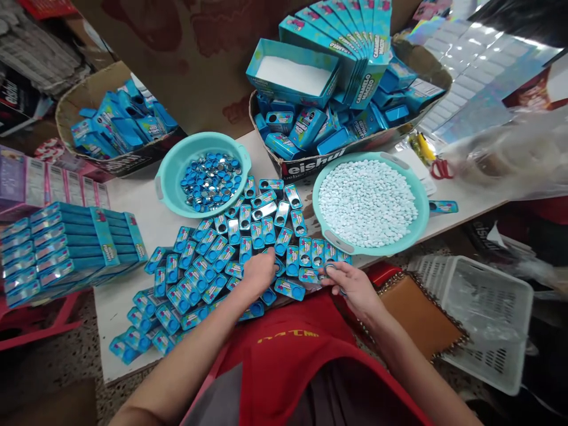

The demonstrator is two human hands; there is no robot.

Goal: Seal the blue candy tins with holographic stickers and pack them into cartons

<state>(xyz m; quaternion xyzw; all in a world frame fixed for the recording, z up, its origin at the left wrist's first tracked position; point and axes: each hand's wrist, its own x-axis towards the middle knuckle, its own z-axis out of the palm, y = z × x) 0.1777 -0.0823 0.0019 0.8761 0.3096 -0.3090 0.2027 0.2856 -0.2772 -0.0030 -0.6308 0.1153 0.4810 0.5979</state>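
My left hand (261, 273) is closed, its fingers curled against a small blue candy tin (278, 267) among many on the table; the fingers hide part of that tin. My right hand (352, 284) is at the table's front edge, just below the bowl of candies. Its thumb and fingers pinch a small round cap (329, 268); what lies deeper in the hand is partly hidden. Several tins near it, such as an open tin (305, 251), show pale candies through a round hole. Tins further left, such as a capped tin (181, 303), have blue caps in their holes.
A turquoise bowl (166, 177) holds loose caps; another turquoise bowl (423, 207) holds white candies. Behind stand a carton (306, 168) and a smaller carton (66, 121), both with blue packages. Stacked packs (66, 248) stand left. Red scissors (441, 170) and a crate (492, 319) are right.
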